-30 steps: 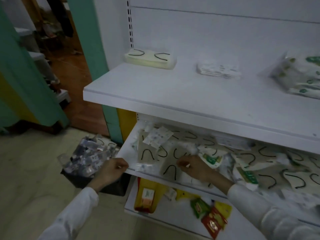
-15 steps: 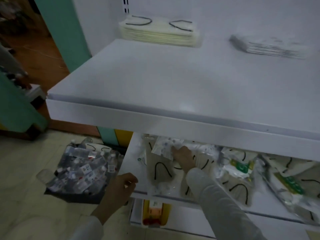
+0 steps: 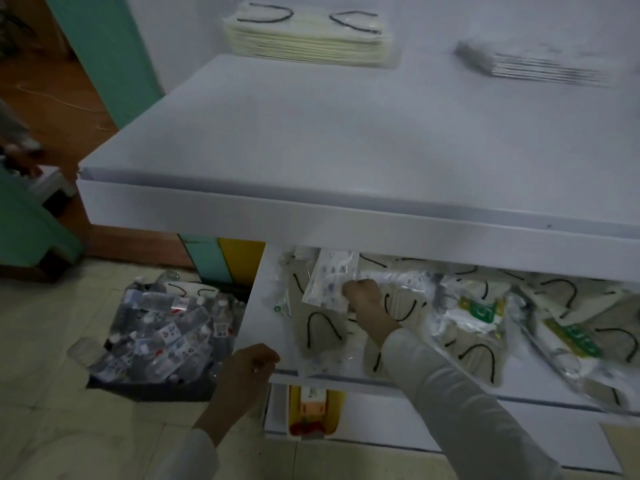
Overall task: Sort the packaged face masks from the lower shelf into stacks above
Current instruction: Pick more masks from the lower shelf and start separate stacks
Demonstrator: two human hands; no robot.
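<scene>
Loose packaged face masks (image 3: 481, 317) cover the lower shelf (image 3: 259, 317): beige ones with black ear loops, white printed ones, some with green labels. My right hand (image 3: 363, 299) reaches under the upper shelf (image 3: 311, 140) and grips a white printed mask packet (image 3: 329, 282) at the left of the pile. My left hand (image 3: 247, 370) rests with curled fingers at the lower shelf's front left corner. On the upper shelf stand a stack of beige masks (image 3: 308, 39) at the back left and a stack of white packets (image 3: 533, 64) to its right.
A dark crate of small plastic bottles (image 3: 166, 334) sits on the tiled floor left of the shelving. Yellow and red packets (image 3: 311, 407) lie on the bottom shelf. A green door frame (image 3: 104, 53) stands at the left.
The view has moved closer and lower. My right hand went from the beige masks near the shelf front to the white printed packet further back and took hold of it. My left hand stayed at the corner.
</scene>
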